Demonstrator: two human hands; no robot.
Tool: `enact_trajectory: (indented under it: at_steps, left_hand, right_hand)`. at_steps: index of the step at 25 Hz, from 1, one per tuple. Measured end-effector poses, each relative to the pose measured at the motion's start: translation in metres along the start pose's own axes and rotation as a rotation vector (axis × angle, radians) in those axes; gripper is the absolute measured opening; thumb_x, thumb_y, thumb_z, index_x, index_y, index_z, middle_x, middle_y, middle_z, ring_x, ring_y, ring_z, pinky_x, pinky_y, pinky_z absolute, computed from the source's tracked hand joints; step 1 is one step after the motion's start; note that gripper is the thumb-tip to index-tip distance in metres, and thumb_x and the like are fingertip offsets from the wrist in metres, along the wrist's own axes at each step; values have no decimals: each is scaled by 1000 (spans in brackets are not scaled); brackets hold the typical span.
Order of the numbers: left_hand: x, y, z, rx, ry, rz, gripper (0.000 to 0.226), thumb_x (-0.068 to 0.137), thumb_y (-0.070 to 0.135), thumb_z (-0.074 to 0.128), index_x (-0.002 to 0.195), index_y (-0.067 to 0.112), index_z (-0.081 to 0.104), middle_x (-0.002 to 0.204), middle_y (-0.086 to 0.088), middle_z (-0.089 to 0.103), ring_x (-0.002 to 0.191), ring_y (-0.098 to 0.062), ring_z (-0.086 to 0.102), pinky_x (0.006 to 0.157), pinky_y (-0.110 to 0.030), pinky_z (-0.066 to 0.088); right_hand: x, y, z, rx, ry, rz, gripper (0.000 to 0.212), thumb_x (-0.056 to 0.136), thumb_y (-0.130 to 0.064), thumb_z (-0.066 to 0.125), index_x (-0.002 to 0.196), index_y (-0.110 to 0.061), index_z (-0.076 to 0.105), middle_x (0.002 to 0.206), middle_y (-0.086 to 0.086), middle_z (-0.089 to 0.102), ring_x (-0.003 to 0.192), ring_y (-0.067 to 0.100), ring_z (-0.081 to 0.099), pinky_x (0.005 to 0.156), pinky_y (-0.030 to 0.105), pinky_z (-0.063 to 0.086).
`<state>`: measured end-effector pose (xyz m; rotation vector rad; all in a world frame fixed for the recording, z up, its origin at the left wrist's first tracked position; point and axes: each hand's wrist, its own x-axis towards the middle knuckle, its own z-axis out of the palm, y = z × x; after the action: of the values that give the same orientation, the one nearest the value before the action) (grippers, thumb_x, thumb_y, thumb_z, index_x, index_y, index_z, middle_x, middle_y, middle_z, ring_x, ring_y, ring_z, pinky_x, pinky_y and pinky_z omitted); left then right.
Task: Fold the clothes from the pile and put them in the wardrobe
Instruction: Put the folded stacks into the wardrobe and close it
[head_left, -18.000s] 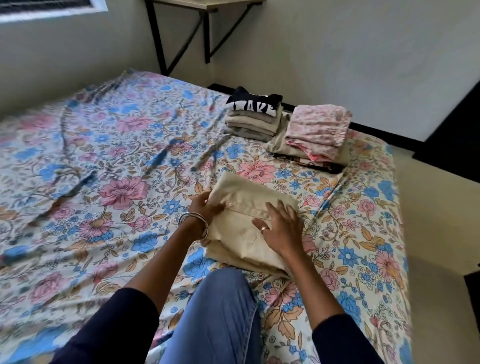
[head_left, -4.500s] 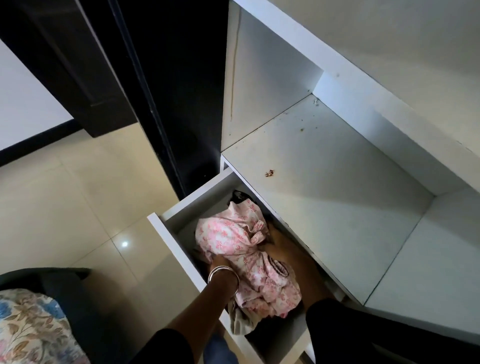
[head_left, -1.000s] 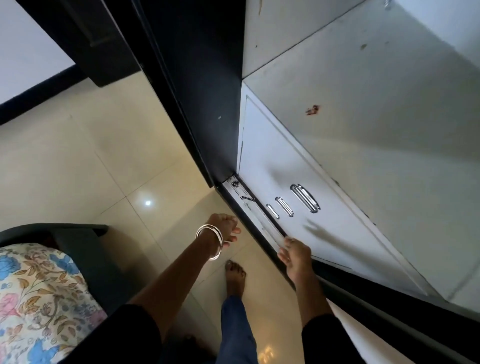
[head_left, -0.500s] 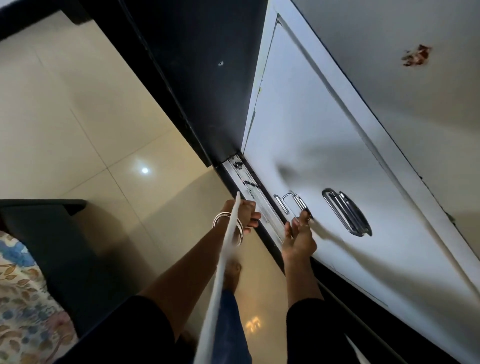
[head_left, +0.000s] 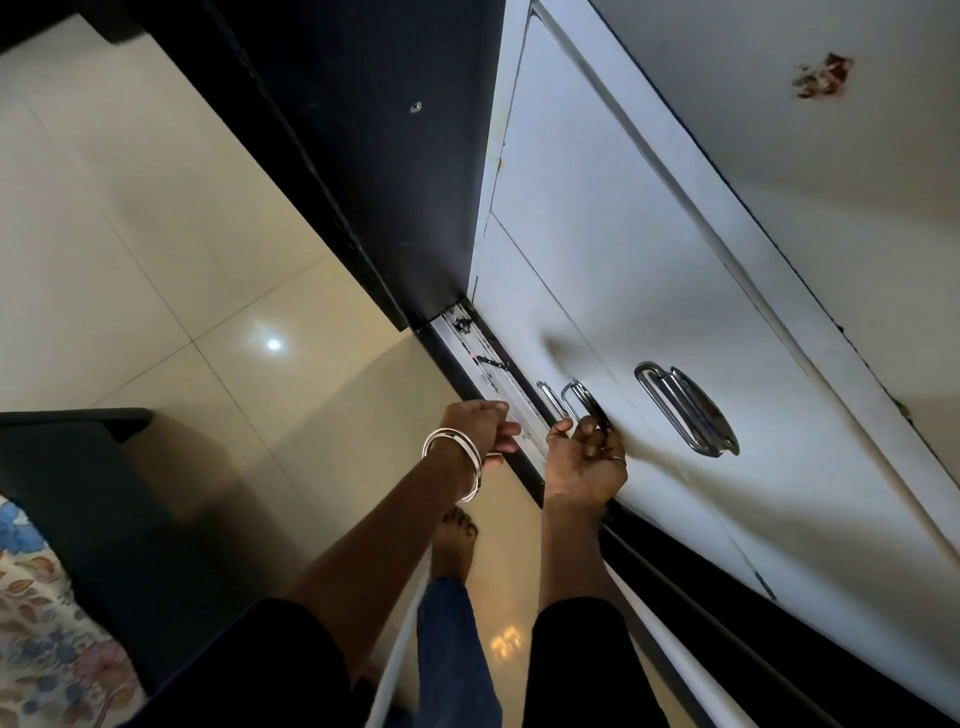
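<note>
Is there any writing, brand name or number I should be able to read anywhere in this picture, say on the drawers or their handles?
None: no readable text shows.
The white drawer fronts are plain.
The metal handles bear no visible marking.
The black side panel shows only a small screw.
The reddish mark on the shelf is a stain, not lettering.
The bedsheet has a flower print only.
</note>
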<state>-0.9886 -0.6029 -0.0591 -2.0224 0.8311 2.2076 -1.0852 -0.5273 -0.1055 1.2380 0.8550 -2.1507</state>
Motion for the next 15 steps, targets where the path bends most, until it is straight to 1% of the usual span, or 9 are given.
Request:
enact_trajectory:
  at_steps: [3,4,6,8,10,12,13,14,15]
  left_hand:
    - [1,-7,-12,-10,23,-11,23,100,18,45,115,8,59,79,-4,68,62,-18,60,58,-24,42]
    - [-1,-8,-16,-9,20,-14,23,100,18,45,115,9,59,79,-4,67,62,-18,60,58,-24,42]
    - [-7,-13,-23,-6,7,-7,23,100,19,44,116,11,59,79,-3,67,62,-17,60,58,-23,41]
    - [-17,-17,-27,6,-13,15,20,100,20,45,112,13,59,79,-3,67,61,-16,59,58,-23,41]
    - [-22,-18,-27,5,-7,55,13,99,21,47,99,16,60,78,-2,67,62,-16,58,61,-25,43]
    - [-25,-23,-35,62,37,77,19,99,16,48,81,19,54,80,-2,64,67,-18,57,70,-31,51]
    - [-27,-27,-44,104,94,71,25,99,11,45,75,20,50,84,-5,62,71,-20,58,77,-36,55]
    - [-33,-35,-56,114,143,49,29,99,8,42,72,19,47,89,-8,60,75,-22,59,80,-38,55]
    - [-42,-44,-70,52,174,8,29,99,8,38,73,16,48,90,-10,59,76,-23,59,77,-36,55]
  right_hand:
    - [-8,6,-9,24,-6,13,23,83,-4,42,64,-16,44,43,-5,26,48,11,45,67,28,35]
    - [-12,7,-12,32,-11,18,22,84,-4,41,65,-14,45,43,-5,26,47,11,46,67,28,36]
    - [-17,8,-15,47,8,43,30,93,-6,37,65,-14,42,42,-4,26,47,12,45,66,27,37]
    - [-24,14,-23,61,22,68,27,89,-4,38,64,-14,41,40,-3,28,45,13,45,64,26,38]
    - [-37,28,-45,69,-8,98,15,78,-4,44,65,-12,45,41,-1,34,41,14,45,59,26,40]
    - [-57,51,-85,9,24,141,9,73,-2,45,67,-7,50,44,3,42,42,17,49,54,26,42]
    - [-68,63,-106,-39,57,172,13,76,-1,44,67,-5,52,47,5,47,43,18,53,55,27,43]
    - [-80,73,-123,-98,99,207,20,83,-2,41,70,-6,56,51,7,54,46,19,58,56,27,45]
    - [-91,80,-137,-167,162,262,26,91,-7,39,75,-8,59,57,8,60,51,21,62,57,27,46]
